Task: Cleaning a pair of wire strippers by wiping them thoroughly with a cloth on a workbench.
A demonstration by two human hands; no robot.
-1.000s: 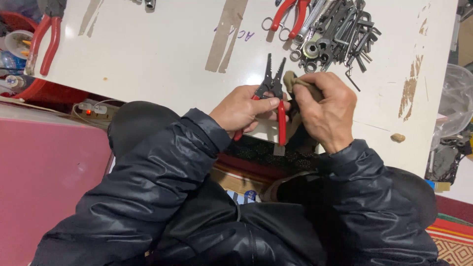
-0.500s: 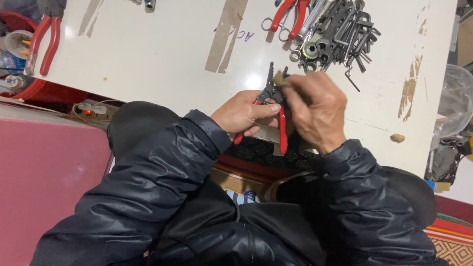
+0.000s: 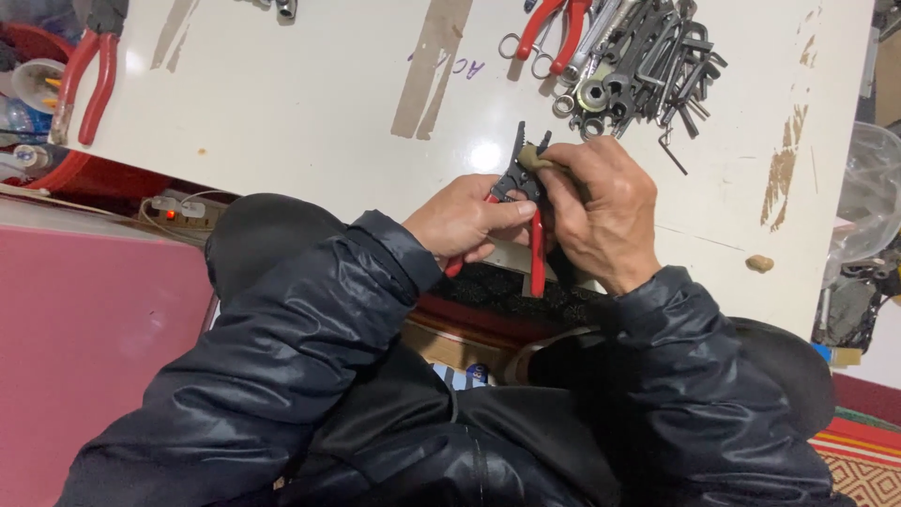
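Your left hand [image 3: 465,221] grips a pair of red-handled pliers [image 3: 526,202] at the near edge of a white table [image 3: 300,103], and your right hand [image 3: 601,211] presses a small tan cloth [image 3: 533,157] against the dark head of the tool. The tabletop is worn, with brown scuffed patches and a strip of brown tape [image 3: 432,66] across it. At its far side lies a heap of grey wrenches and hex keys [image 3: 648,61], with a second pair of red pliers [image 3: 554,28] just beside the heap. At the left edge a third pair of red-handled pliers [image 3: 84,80] hangs over a red bin [image 3: 56,160]. A white power strip [image 3: 178,207] sits below the table edge.

Both your arms come in from below in a shiny black jacket [image 3: 375,376], bent inward so the hands meet. Your left fingers wrap one red handle while the thumb lies along the joint. Your right hand is curled shut over the cloth, knuckles up. The pliers stand nearly upright between the two hands, jaws pointing away from you, one handle dropping past the table edge.
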